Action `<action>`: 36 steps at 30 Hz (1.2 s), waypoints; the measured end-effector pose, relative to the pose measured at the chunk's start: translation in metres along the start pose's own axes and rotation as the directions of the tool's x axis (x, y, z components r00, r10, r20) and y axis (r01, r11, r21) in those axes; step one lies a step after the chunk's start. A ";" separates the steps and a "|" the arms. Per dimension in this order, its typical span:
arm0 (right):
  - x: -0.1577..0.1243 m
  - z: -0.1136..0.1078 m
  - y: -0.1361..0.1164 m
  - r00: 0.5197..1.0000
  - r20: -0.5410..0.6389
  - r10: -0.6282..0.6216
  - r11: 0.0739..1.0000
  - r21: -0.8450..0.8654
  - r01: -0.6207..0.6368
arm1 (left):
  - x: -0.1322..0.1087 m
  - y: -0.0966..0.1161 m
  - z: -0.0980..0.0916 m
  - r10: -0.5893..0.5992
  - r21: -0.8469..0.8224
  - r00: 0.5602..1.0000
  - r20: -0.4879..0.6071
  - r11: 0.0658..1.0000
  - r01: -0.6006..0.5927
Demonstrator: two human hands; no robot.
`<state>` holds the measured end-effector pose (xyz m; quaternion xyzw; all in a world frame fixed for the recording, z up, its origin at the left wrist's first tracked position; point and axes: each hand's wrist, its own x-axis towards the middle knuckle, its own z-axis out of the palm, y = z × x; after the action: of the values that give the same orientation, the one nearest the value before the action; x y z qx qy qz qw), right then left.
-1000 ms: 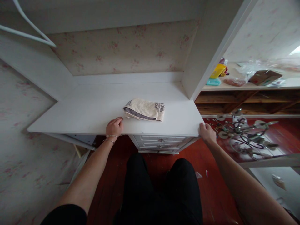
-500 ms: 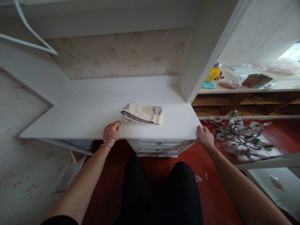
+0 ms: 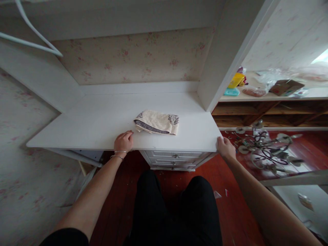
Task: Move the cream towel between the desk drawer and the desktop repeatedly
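1. White desk [image 3: 99, 118]: its back edge is set against a back strip below flowered wallpaper [image 3: 123, 61], apparently to fit the recess.
2. The front right corner is gripped by the right hand [image 3: 226, 147], its fingers curled there; a firm hold is probably sought where the edge is free.
3. The left hand [image 3: 124, 140] is rested with bent fingers on the front edge, left of the drawers [image 3: 164, 160]; whether the edge is clasped from below cannot be told.
4. A folded cloth [image 3: 157, 122] is left untouched between the hands, behind the front edge, perhaps kept within reach.
5. The right edge is bounded towards the back by an upright panel [image 3: 220, 54], by which sideways reach is limited.
6. Beyond the right edge, the floor [image 3: 232, 218] is partly taken up by a chandelier [image 3: 278, 150].
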<state>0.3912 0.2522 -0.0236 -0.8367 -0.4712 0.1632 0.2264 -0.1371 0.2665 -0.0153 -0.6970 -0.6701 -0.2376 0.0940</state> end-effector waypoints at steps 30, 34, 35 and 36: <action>-0.002 -0.003 -0.007 0.996 0.018 0.084 0.995 0.055 -0.085 | -0.001 -0.001 -0.001 0.000 -0.007 1.000 -0.007 1.000 0.000; -0.002 -0.004 -0.009 0.997 0.017 0.078 0.996 0.049 -0.079 | 0.000 -0.001 -0.001 0.001 0.000 1.000 0.005 1.000 -0.001; -0.001 -0.004 -0.009 0.997 0.014 0.070 0.996 0.048 -0.071 | 0.000 -0.001 -0.001 -0.003 -0.001 1.000 0.006 1.000 0.003; -0.001 -0.004 -0.008 0.998 0.008 0.062 0.997 0.046 -0.062 | 0.000 -0.001 -0.001 -0.008 -0.003 1.000 0.006 1.000 0.008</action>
<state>0.3868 0.2546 -0.0158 -0.8449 -0.4420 0.1838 0.2389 -0.1380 0.2659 -0.0146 -0.6952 -0.6727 -0.2368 0.0900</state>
